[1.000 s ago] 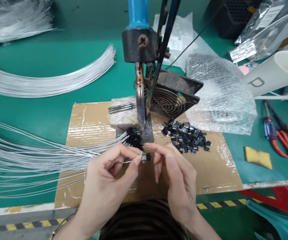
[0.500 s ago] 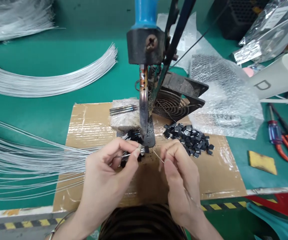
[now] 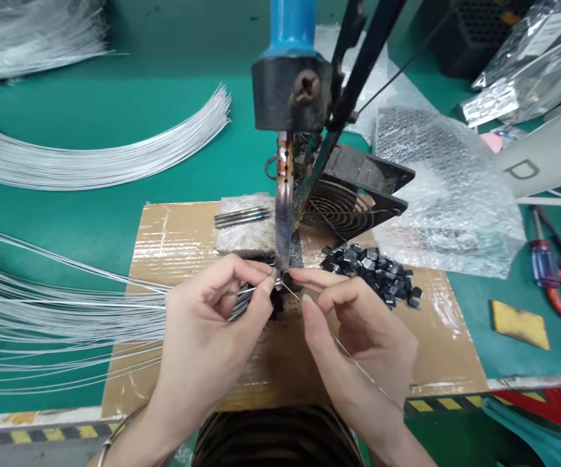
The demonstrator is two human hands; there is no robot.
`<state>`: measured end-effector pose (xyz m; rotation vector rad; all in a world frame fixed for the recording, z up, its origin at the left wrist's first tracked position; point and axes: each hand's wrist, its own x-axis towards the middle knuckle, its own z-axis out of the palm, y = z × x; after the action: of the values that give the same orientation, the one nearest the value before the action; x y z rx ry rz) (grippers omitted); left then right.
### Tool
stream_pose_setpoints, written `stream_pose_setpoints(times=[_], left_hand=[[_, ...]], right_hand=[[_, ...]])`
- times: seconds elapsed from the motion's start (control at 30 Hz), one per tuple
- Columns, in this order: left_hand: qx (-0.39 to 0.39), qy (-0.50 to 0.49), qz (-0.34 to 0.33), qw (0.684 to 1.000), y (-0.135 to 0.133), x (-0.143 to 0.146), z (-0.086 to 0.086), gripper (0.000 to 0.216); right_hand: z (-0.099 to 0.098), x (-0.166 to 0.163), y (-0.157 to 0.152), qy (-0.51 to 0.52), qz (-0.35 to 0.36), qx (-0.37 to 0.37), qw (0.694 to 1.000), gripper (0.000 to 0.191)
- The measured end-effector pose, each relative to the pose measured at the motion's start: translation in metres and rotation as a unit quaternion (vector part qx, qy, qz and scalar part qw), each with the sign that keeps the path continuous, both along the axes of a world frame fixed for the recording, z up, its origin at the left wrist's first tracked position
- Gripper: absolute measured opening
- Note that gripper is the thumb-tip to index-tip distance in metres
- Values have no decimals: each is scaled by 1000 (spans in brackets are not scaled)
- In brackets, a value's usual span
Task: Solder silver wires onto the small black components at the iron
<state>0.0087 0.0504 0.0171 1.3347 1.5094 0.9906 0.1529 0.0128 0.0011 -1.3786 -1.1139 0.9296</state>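
Note:
My left hand (image 3: 212,331) pinches the end of a thin silver wire (image 3: 115,299) with a small black part at its tip, held right under the tip of the fixed soldering iron (image 3: 284,214). My right hand (image 3: 358,331) pinches a fine strand of solder wire (image 3: 353,360) and points its end at the same spot. Both hands hover over a taped cardboard sheet (image 3: 173,246). A pile of small black parts (image 3: 372,269) lies just right of the iron. More wired black parts sit under my left fingers.
Bundles of silver wires (image 3: 90,155) fan over the green mat on the left. A small fan (image 3: 353,194) stands behind the iron, bubble wrap (image 3: 450,194) to its right. Scissors and a screwdriver (image 3: 547,259) and a yellow sponge (image 3: 518,321) lie at the right.
Both hands rose toward the iron's tip. My right hand took up the solder strand and brought its end to the wire tip held by my left hand.

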Motion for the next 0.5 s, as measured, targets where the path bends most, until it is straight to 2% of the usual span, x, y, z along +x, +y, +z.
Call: stream_pose_setpoints(times=[0.33,0.5], left_hand=[[23,-12,12,1000,2,4,1,13],[25,-7,18,1000,1,1,2,13]], right_hand=[[5,-2,5,20,-17,-4,1000,19],[5,0,6,18,2,6,1000,20]])
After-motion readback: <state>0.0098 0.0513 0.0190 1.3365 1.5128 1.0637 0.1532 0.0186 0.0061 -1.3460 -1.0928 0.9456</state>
